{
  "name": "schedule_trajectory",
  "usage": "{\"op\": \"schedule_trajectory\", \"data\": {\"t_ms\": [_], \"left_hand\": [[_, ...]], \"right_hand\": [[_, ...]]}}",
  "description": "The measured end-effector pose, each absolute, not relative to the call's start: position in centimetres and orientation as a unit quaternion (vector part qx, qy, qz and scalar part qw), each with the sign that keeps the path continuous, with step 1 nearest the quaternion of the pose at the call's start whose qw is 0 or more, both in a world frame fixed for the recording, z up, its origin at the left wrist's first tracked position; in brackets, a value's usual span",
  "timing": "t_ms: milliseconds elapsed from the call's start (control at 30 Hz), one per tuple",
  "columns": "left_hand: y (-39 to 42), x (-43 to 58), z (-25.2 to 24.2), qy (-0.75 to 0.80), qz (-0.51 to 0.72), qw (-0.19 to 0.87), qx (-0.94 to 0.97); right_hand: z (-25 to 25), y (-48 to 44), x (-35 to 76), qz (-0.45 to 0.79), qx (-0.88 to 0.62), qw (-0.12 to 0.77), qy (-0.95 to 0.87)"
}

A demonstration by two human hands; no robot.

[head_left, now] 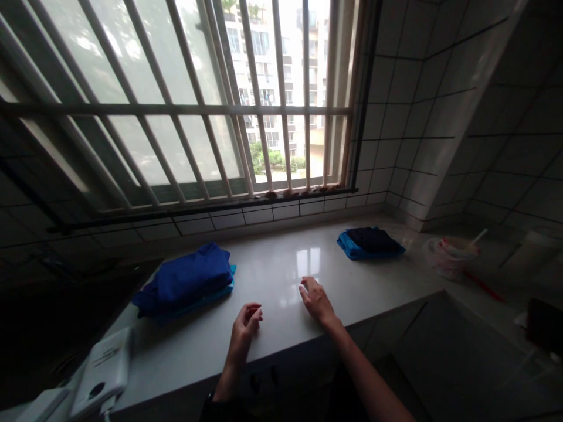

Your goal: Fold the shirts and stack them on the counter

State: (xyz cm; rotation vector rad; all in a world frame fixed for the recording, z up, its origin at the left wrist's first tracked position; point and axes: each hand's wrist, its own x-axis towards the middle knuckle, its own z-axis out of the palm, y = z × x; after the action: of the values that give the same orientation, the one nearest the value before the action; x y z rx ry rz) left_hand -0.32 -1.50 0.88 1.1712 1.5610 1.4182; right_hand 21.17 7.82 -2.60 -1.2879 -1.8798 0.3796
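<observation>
Blue cloth (185, 278) is lying in a folded pile on the left of the counter (272, 264), with a lighter blue layer poking out underneath, and the folds are hiding whatever garment it is. Over on the right, toward the wall, a smaller pile is sitting well apart from it: dark cloth (373, 239) on top of brighter blue cloth (350, 248), too shadowy to make out any details. Both hands are hovering over or resting on the bare stretch between the piles, can't tell which. The left hand (246, 321) is hanging nearer the blue pile, fingers loosely curled and a bit apart from the thumb, palm mostly hidden. The right hand (315, 299) is reaching farther in, fingers bent and loosely apart, its palm turned out of sight. Sleeve and forearms are running off the bottom edge. Lower left, a white block (103, 366) with a cable is sitting near the edge, and another white object (46, 404) is getting cut off by the frame. Far right, a pinkish tub or bag (453, 255) is blurring into the gloom beside a red strip (486, 287), honestly hard to identify.
</observation>
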Motion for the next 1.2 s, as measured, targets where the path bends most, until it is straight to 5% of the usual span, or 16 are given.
{"op": "schedule_trajectory", "data": {"t_ms": [333, 533, 933, 1200], "left_hand": [[-2.0, -0.2, -0.2, 0.590, 0.539, 0.344, 0.492], [-2.2, 0.4, -0.4, 0.590, 0.555, 0.327, 0.486], [-1.1, -0.5, -1.6, 0.578, 0.551, 0.334, 0.501], [-1.3, -0.6, -1.2, 0.552, 0.538, 0.390, 0.504]], "right_hand": [[2.1, 11.8, 26.0, 0.178, -0.552, 0.378, -0.722], [8.5, 15.8, 34.0, 0.092, -0.586, 0.431, -0.680], [13.3, 16.9, 36.5, 0.054, -0.610, 0.487, -0.622], [17.0, 15.2, 30.3, 0.275, -0.436, 0.549, -0.658]]}}
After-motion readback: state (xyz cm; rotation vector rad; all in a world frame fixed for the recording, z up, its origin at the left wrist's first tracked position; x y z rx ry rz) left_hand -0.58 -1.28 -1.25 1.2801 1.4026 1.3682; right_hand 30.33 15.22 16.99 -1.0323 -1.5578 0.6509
